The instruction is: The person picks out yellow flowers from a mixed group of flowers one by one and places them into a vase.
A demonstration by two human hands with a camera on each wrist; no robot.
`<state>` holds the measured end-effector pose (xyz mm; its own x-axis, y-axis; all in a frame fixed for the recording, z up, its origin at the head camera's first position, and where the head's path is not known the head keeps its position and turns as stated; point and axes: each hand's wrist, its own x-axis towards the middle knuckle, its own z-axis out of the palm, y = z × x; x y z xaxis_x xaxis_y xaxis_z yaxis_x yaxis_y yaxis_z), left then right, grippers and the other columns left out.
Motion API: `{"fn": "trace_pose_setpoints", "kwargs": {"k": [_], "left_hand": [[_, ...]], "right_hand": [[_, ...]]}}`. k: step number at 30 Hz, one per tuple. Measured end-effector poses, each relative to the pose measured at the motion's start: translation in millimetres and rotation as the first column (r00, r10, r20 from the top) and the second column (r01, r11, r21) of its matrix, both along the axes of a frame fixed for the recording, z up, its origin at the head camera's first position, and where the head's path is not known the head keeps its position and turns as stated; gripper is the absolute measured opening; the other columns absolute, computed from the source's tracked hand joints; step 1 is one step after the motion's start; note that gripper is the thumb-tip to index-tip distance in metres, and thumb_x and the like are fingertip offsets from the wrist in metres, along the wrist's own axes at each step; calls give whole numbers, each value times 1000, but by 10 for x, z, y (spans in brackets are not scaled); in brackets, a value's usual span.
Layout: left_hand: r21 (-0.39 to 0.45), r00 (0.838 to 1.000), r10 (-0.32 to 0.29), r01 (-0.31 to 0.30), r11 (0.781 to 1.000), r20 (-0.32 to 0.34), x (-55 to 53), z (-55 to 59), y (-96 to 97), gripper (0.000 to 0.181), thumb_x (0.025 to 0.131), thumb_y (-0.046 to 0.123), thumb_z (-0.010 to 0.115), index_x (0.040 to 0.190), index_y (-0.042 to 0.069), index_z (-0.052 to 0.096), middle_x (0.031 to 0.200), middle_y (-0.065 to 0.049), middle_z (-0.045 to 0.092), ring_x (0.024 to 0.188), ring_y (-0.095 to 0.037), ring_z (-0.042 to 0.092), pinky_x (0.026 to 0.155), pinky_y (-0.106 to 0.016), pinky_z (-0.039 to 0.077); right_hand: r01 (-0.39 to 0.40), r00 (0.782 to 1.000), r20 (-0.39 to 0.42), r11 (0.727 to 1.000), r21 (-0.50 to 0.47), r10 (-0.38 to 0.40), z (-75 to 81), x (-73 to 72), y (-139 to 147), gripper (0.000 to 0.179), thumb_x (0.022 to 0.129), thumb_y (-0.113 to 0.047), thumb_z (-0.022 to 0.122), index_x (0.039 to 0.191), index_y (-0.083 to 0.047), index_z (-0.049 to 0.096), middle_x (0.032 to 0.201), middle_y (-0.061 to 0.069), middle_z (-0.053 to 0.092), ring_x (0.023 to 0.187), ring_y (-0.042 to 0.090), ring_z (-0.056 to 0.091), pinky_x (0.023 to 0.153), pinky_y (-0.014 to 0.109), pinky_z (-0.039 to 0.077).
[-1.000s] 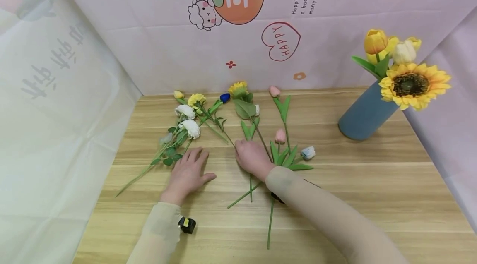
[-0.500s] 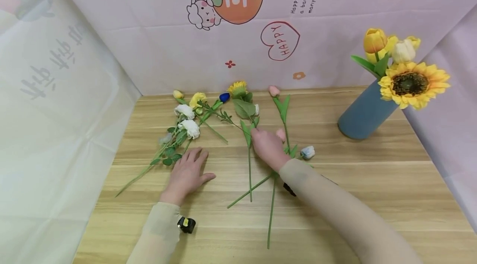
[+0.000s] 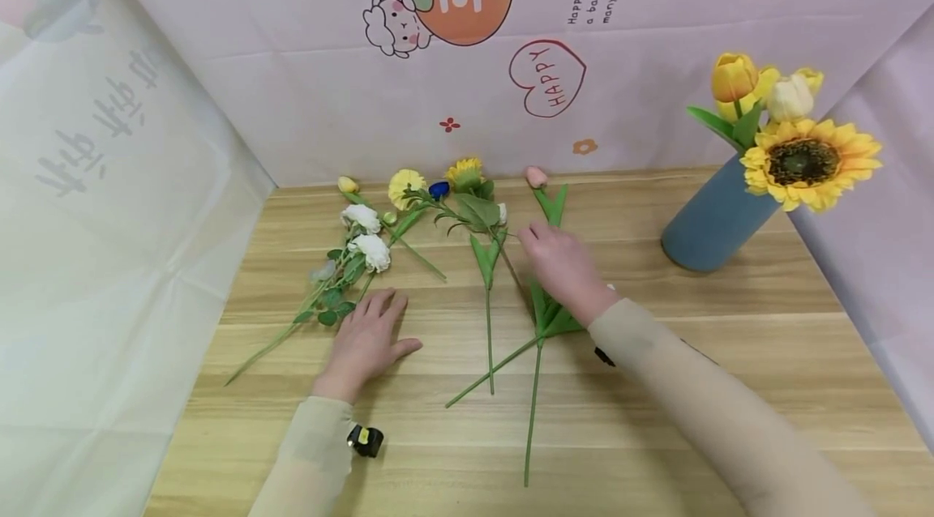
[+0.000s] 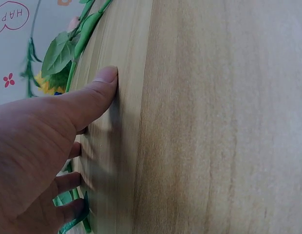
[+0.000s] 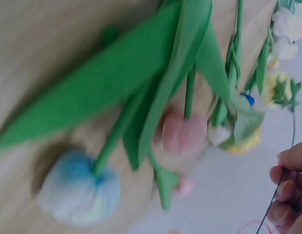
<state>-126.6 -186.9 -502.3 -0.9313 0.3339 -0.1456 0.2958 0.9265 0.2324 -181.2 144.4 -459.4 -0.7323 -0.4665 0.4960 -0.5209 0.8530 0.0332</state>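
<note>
My right hand [image 3: 565, 266] pinches the thin stem of a yellow daisy-like flower [image 3: 406, 190]. In the right wrist view its fingers [image 5: 287, 192] are curled about the dark stem, and the bloom hangs beyond. Flat on the table lies my left hand [image 3: 370, 339], its fingers spread and its thumb out to the side. Leaves of the white flowers [image 3: 373, 252] lie just beyond those fingertips. Beneath the right forearm are tulip leaves [image 3: 558, 321]; the right wrist view reveals a pink tulip [image 5: 185, 132] and a blue-white tulip [image 5: 80, 187] there.
A blue vase [image 3: 718, 221] stands at the right, holding yellow and white tulips and a sunflower [image 3: 806, 160]. Along the back lie a yellow tulip [image 3: 347, 185], a blue tulip [image 3: 439, 190], another sunflower [image 3: 464, 173] and a pink tulip [image 3: 536, 177]. A printed cloth backs the wooden table [image 3: 438, 460].
My right hand has moved right and toward the back, drawing the yellow flower along by its stem. The bloom has shifted right, away from the white flowers. My left hand has stayed put.
</note>
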Motion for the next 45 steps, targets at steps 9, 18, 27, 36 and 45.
{"fn": "trace_pose_setpoints", "kwargs": {"k": [9,18,27,36,45], "left_hand": [[4,1000,5,-5,1000,8,5,18,9,82,90,53,74,155,12,45,161,-18,35,147,-43,33,112,-65,35],[12,1000,14,-14,1000,5,2,15,-12,81,91,52,73,155,12,45,160,-18,36,147,-43,33,111,-66,36],[15,1000,10,-10,1000,10,3,17,-12,81,90,52,74,155,12,45,161,-18,35,147,-43,32,110,-67,36],[17,1000,15,-15,1000,25,5,17,-10,82,91,52,73,156,12,43,162,-17,34,148,-43,31,111,-67,35],[25,999,20,-21,999,35,7,-1,-16,81,92,53,72,157,13,42,163,-17,32,149,-43,29,111,-67,34]], "right_hand": [[-84,984,-160,995,-44,76,253,6,383,16,90,16,64,103,9,66,93,19,62,72,30,59,53,36,51],[-103,909,-414,989,-108,49,510,-53,723,14,98,11,56,104,8,68,84,21,61,66,37,57,52,45,51],[-55,848,-525,974,-220,-71,677,-94,921,12,97,6,60,99,3,71,82,17,64,65,38,57,51,48,47],[-7,807,-569,960,-280,-160,804,-80,1056,13,97,5,59,96,3,72,83,18,66,67,41,60,58,54,49],[64,749,-582,908,-414,-318,898,-58,1197,13,99,-1,62,90,4,70,80,23,64,71,47,61,56,59,46]]}}
